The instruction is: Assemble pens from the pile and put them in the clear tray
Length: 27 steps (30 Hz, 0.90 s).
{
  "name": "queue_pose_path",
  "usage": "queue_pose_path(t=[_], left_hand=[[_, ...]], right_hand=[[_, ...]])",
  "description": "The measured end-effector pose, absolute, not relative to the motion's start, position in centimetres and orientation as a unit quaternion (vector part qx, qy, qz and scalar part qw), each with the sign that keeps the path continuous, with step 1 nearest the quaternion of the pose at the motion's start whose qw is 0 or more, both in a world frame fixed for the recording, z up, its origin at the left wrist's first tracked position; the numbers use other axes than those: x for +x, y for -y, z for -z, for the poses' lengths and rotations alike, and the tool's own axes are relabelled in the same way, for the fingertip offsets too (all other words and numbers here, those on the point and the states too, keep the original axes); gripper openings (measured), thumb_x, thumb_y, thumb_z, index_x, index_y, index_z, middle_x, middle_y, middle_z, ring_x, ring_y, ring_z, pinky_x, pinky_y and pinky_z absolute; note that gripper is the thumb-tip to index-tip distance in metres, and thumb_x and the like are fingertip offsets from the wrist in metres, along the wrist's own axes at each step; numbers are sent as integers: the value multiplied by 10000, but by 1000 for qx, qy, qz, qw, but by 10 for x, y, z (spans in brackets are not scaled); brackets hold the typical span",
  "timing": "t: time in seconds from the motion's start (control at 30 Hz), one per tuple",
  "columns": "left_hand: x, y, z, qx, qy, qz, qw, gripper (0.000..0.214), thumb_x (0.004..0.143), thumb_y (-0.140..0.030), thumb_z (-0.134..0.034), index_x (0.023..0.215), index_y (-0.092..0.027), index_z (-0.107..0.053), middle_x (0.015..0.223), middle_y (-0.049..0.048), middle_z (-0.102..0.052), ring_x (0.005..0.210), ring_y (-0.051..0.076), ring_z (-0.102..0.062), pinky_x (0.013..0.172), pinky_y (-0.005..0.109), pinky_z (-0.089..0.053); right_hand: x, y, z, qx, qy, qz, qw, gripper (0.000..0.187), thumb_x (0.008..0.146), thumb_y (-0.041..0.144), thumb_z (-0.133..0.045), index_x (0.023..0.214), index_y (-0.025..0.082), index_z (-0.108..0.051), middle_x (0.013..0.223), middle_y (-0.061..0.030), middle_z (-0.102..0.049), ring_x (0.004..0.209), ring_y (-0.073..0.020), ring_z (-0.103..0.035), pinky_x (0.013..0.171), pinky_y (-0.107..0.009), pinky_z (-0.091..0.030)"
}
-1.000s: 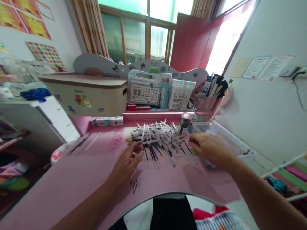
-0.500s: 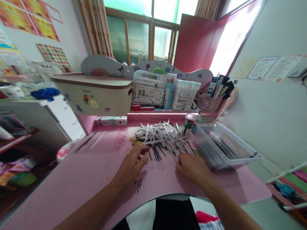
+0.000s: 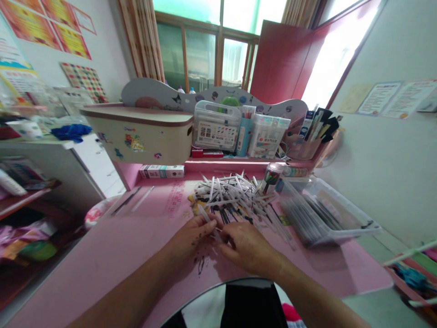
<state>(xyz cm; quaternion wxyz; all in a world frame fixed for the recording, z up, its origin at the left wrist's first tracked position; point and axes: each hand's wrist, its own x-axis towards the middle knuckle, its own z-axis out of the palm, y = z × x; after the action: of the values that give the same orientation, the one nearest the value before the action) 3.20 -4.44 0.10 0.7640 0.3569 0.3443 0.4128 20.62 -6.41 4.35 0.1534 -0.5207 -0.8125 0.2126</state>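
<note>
Both hands have closed together since half a second ago: the right hand (image 3: pixel 244 246) has shifted leftward to meet the left hand (image 3: pixel 196 234), where a slender translucent white stick (image 3: pixel 204 212) now shows. Left grip: thumb and fingers pinch the stick, tilted, above the desk. Right grip: fingers curled at the stick's lower end; whether they grasp it cannot be told.

Work surface: pink desk (image 3: pixel 109 246) with a curved front edge. Just beyond the hands lies a loose pile of white and black pen-like sticks (image 3: pixel 235 193). Right of the pile stands a clear rectangular plastic bin (image 3: pixel 362 231) with grey contents.

Room: wooden-framed window (image 3: pixel 201 54) behind the desk, red door panel (image 3: pixel 283 59) beside it, patterned beige curtain (image 3: pixel 139 41) at left.

Markings: red characters (image 3: pixel 175 199) are printed on the desk, left of the pile. The clear handled plastic case (image 3: pixel 216 123) and clear plastic marker box (image 3: pixel 268 139) on the shelf bear labels too small to read. White printed sheets (image 3: pixel 378 98) on the right wall are likewise illegible.
</note>
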Motion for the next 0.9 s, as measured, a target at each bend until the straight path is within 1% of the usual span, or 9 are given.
queue_pose_path(t=[0.07,0.17,0.27,0.37,0.47,0.57,0.67,0.77,0.9], left_hand=[[30,39,-2,351,-349,-449,744,210,810,-327,-759,840,-149,-650,792,57,-689,657,143,-651,588,246,-535],[24,28,0,336,-377,-476,720,221,889,-370,-668,832,-158,-640,808,56,-700,590,129,-628,518,250,-541],[21,21,1,288,-395,-522,699,246,937,-386,-596,833,-166,-630,797,51,-701,629,121,-643,519,215,-532],[21,20,0,259,-390,-542,698,267,953,-409,-564,837,-176,-624,804,40,-696,565,105,-601,460,204,-491],[22,20,-2,238,-383,-543,708,263,959,-396,-558,835,-174,-627,768,21,-671,474,80,-515,407,198,-453],[22,18,-2,225,-381,-559,702,252,980,-329,-530,825,-159,-632,751,31,-662,509,82,-539,418,179,-460],[21,16,-2,228,-390,-565,691,209,977,-241,-536,842,-132,-652,804,58,-689,587,84,-605,485,165,-517],[20,17,-2,235,-400,-553,692,88,910,-84,-593,886,-118,-670,832,56,-708,607,82,-643,561,179,-577],[19,16,-1,221,-404,-564,686,130,892,-30,-588,911,-131,-667,844,55,-728,593,95,-670,495,171,-562]], right_hand=[[219,49,-46,-510,812,-227,171,113,867,244,-627,819,179,-706,776,-34,-703,706,-159,-571,645,-261,-335],[249,24,-49,-564,785,-176,188,165,904,180,-563,865,164,-722,855,-53,-717,792,-168,-608,712,-261,-385],[266,9,-44,-609,776,-100,126,173,891,157,-566,883,147,-739,943,-95,-724,898,-205,-636,779,-283,-414],[261,11,-33,-631,770,-72,61,173,883,177,-575,874,143,-744,973,-125,-729,932,-236,-654,793,-298,-435],[249,18,-23,-658,749,-67,33,179,885,204,-576,917,132,-736,998,-151,-735,923,-258,-672,784,-313,-453],[242,21,-16,-677,733,-61,19,206,897,177,-537,960,122,-725,1025,-167,-734,921,-265,-678,773,-318,-448],[241,20,-12,-672,738,-56,27,232,914,175,-495,958,131,-718,1008,-163,-730,892,-259,-673,745,-319,-427],[242,16,-13,-675,733,-63,52,198,870,200,-527,892,144,-716,934,-144,-722,822,-246,-650,689,-316,-391],[256,10,-22,-662,728,-125,124,122,755,176,-548,689,162,-650,744,-71,-661,695,-185,-563,617,-291,-323]])
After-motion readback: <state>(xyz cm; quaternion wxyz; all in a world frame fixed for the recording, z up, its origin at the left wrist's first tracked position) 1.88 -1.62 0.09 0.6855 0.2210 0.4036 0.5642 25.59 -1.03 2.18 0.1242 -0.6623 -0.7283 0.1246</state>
